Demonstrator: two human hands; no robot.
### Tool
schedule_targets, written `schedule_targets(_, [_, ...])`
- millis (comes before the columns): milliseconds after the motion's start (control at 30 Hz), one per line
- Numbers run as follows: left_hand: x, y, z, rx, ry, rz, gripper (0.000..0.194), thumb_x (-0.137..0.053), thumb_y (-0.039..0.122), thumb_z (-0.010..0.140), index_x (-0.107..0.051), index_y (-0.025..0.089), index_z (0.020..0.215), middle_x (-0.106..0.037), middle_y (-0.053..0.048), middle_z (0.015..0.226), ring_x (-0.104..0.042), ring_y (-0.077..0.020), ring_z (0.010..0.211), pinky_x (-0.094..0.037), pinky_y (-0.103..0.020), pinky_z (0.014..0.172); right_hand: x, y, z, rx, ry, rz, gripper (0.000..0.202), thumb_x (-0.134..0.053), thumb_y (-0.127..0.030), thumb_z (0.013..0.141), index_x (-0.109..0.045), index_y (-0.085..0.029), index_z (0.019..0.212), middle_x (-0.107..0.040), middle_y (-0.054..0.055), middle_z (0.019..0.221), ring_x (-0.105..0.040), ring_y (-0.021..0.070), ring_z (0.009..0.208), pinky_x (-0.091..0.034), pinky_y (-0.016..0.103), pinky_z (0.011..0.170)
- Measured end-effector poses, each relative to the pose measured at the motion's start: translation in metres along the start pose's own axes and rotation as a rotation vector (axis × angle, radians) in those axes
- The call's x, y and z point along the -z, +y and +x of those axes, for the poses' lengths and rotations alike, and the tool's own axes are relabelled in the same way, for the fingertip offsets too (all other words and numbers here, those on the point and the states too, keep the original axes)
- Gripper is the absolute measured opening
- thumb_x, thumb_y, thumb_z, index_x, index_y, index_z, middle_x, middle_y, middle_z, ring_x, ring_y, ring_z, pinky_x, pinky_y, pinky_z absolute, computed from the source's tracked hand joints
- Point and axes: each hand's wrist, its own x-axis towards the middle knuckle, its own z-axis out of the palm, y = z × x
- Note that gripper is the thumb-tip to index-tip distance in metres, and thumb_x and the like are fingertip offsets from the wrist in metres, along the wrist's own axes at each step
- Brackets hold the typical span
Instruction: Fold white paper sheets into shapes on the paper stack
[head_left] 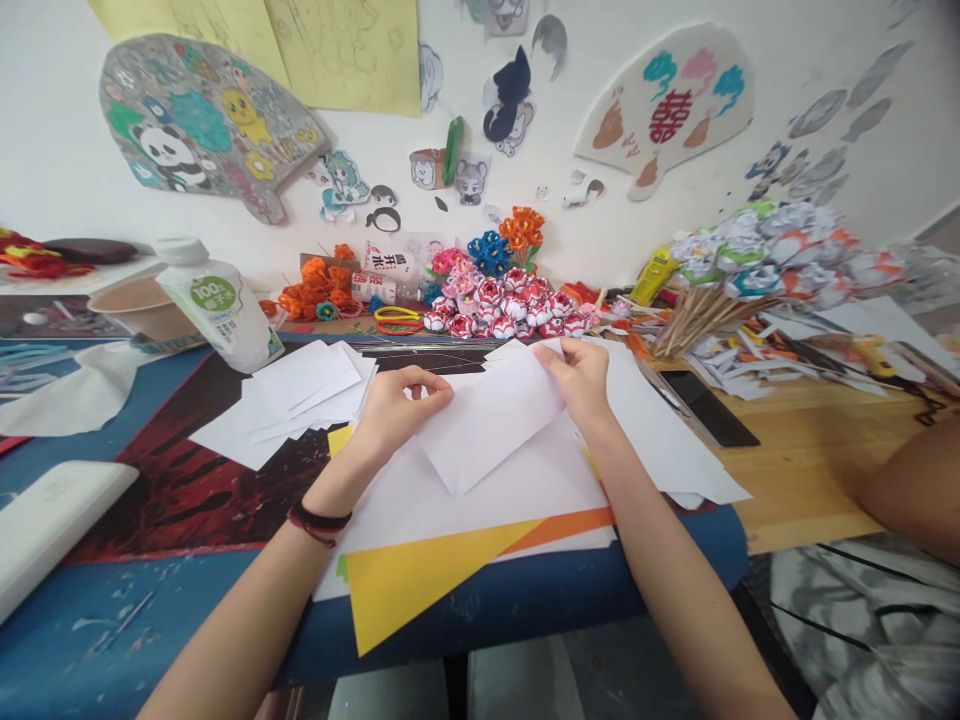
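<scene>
A folded sheet of white paper [495, 415] is held up between my two hands, above a stack of larger sheets. My left hand [401, 400] pinches its left edge with thumb and forefinger. At the upper right corner, my right hand [576, 378] grips the same paper between thumb and fingers. Beneath lies a white sheet [420, 515], with a yellow sheet [420, 580] and an orange sheet [559, 528] sticking out at the front. Left of my left hand rests a loose pile of white paper pieces [300, 385].
A white bottle [217, 305] and a paper bowl [124, 305] stand at the left, behind a white power bank [60, 520]. Red-white paper flowers [510, 305] line the back. At the right are a phone [709, 408], flowers on sticks [697, 310] and another person's arm [915, 490].
</scene>
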Motion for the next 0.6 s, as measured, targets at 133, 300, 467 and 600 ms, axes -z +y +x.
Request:
schedule_targets(133, [0.001, 0.000, 0.000, -0.010, -0.017, -0.010, 0.016, -0.067, 0.034, 0.072, -0.073, 0.019, 0.074, -0.071, -0.003, 0.081, -0.052, -0.0153, 0.070, -0.039, -0.029, 0.066, 0.008, 0.002, 0.004, 0.036, 0.078, -0.007, 0.029, -0.070, -0.041, 0.074, -0.063, -0.015, 0.064, -0.045, -0.002, 0.059, -0.040, 0.0122, 0.058, -0.030, 0.025, 0.053])
schedule_targets(300, [0.001, 0.001, -0.001, 0.002, -0.023, -0.039, 0.015, -0.068, 0.033, 0.072, -0.073, 0.019, 0.074, -0.071, -0.002, 0.078, -0.054, -0.0157, 0.070, -0.039, -0.030, 0.067, 0.017, 0.006, 0.010, 0.066, 0.176, -0.083, 0.029, -0.069, -0.040, 0.073, -0.059, -0.016, 0.060, -0.043, -0.002, 0.058, -0.040, 0.0128, 0.059, -0.031, 0.026, 0.053])
schedule_targets(467, [0.001, 0.002, -0.001, 0.000, -0.033, -0.049, 0.016, -0.069, 0.035, 0.072, -0.073, 0.019, 0.073, -0.072, -0.003, 0.081, -0.055, -0.0162, 0.072, -0.039, -0.030, 0.066, 0.021, 0.012, 0.014, 0.055, 0.224, -0.163, 0.028, -0.066, -0.041, 0.074, -0.060, -0.017, 0.062, -0.044, -0.002, 0.058, -0.043, 0.0147, 0.060, -0.034, 0.026, 0.054])
schedule_targets(600, [0.002, 0.003, 0.000, 0.000, -0.031, -0.054, 0.015, -0.069, 0.034, 0.072, -0.073, 0.019, 0.072, -0.072, -0.002, 0.080, -0.054, -0.0158, 0.072, -0.039, -0.030, 0.067, 0.027, 0.021, 0.020, 0.049, 0.265, -0.171, 0.027, -0.066, -0.041, 0.074, -0.060, -0.016, 0.064, -0.046, -0.002, 0.058, -0.045, 0.0148, 0.060, -0.036, 0.026, 0.054])
